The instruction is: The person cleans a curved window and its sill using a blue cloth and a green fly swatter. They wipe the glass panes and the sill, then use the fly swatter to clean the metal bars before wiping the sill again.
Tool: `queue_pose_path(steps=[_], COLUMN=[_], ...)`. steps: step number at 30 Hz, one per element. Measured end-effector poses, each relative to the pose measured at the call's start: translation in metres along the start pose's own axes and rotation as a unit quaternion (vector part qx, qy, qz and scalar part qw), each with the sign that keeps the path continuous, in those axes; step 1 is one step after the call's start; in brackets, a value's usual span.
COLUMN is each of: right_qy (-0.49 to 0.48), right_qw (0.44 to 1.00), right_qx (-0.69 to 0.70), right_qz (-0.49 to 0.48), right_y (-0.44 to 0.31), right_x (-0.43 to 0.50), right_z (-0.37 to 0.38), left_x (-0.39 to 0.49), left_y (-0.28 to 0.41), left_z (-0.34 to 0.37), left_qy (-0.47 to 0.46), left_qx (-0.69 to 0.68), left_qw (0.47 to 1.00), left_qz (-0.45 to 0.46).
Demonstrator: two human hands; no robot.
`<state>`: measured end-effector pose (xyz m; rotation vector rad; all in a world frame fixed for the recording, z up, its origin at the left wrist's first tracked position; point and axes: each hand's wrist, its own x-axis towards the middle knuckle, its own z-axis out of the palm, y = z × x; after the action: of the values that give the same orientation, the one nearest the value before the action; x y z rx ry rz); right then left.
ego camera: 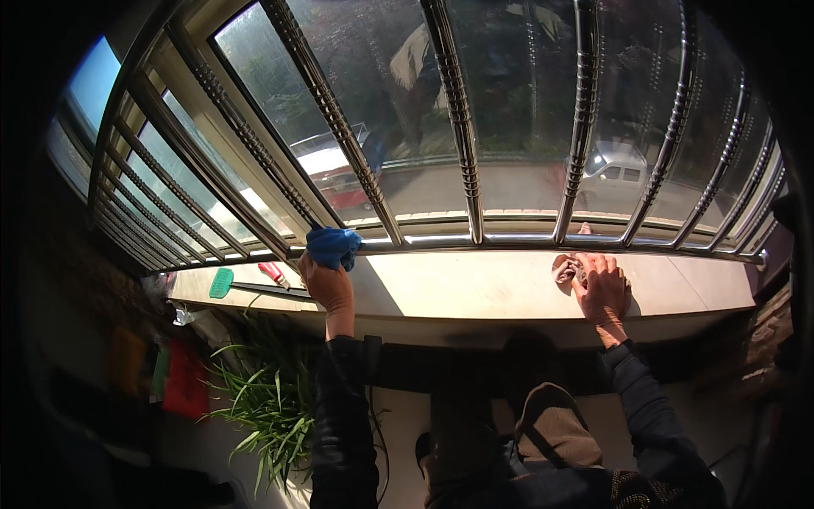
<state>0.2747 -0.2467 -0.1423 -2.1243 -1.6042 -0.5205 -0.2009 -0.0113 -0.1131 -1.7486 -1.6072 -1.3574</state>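
My left hand (329, 286) grips a bunched blue cloth (334, 248) against the bottom rail (439, 242) of a shiny metal window railing, near its left corner. Below the rail runs a pale windowsill (470, 286), half in bright sun. Over on the right, my right hand (600, 286) presses a crumpled greyish-pink cloth (565, 270) onto the sill. Part of that cloth is hidden under the fingers. Ribbed upright bars (459, 102) rise from the rail in front of the window glass.
A green-headed fly swatter (221, 283) and a red-handled tool (272, 275) lie on the sill's left end. A leafy potted plant (273, 407) stands below, beside my left arm. Red and green items (186, 382) sit in shade at left. Parked vehicles (613, 170) show outside.
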Motion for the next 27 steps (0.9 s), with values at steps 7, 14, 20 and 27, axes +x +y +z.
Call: queue_pose_path(steps=[7, 14, 20, 27], right_qy=[0.007, 0.021, 0.011, 0.004], right_qw=[1.000, 1.000, 1.000, 1.000], right_qx=[-0.020, -0.007, 0.020, 0.010], right_qz=[-0.001, -0.011, 0.001, 0.006], right_y=[0.000, 0.001, -0.003, -0.004], right_x=[0.000, -0.001, 0.000, 0.000], right_z=[0.003, 0.004, -0.004, -0.007], left_x=[-0.010, -0.024, -0.046, -0.018], left_y=[0.046, 0.120, 0.152, 0.146], left_z=[-0.077, -0.033, 0.008, 0.019], left_qy=[-0.167, 0.071, 0.001, 0.062], left_qx=[-0.125, -0.347, -0.130, -0.099], left_qw=[0.978, 0.934, 0.990, 0.993], left_qz=[-0.019, -0.047, -0.046, -0.011])
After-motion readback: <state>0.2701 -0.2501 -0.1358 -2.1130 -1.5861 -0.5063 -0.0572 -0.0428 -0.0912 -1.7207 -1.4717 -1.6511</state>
